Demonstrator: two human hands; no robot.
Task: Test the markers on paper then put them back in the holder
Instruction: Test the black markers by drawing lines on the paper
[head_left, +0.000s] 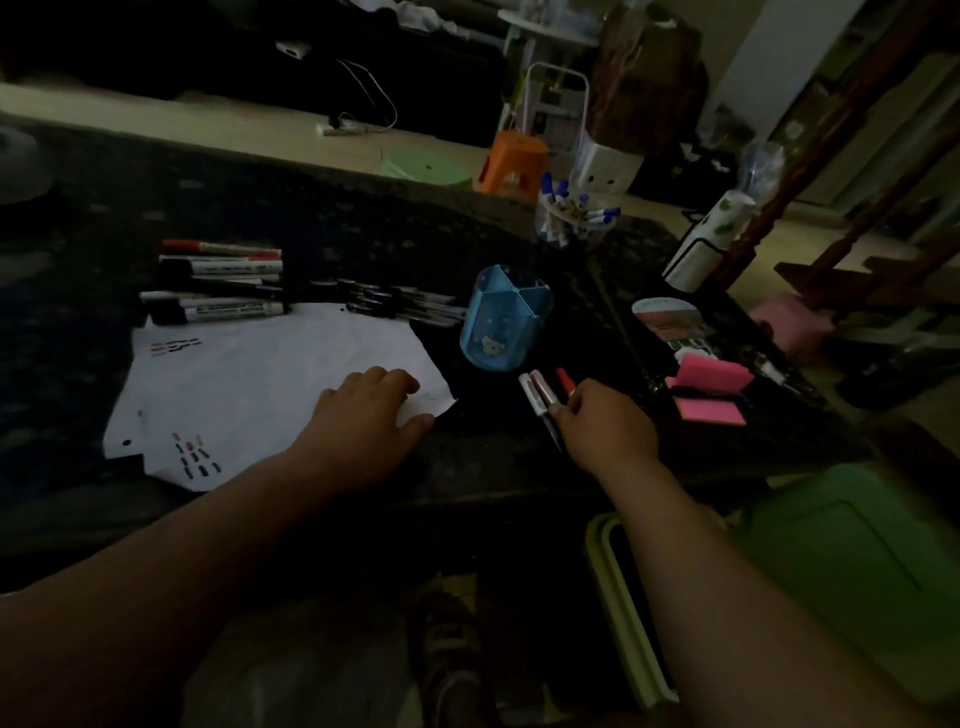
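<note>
A white paper (249, 374) with short test strokes lies on the dark table. My left hand (369, 415) rests on its near right corner, fingers bent over the edge. The blue holder (506, 317) with a bear picture stands upright and looks empty, just right of the paper. My right hand (602, 426) lies on three small markers (543, 392) near the holder, with its fingers curled on them; one has a red cap. Several large black and red markers (223, 280) lie past the paper's far left corner. Thin dark pens (400, 301) lie beside the holder.
A clear cup of blue-capped markers (571, 218) stands at the table's far edge. Pink sticky notes (711, 395) and a small card stack (667, 317) lie at the right. A white bottle (706, 239) stands behind them. A green stool (831, 566) sits near right; an orange stool (511, 161) beyond.
</note>
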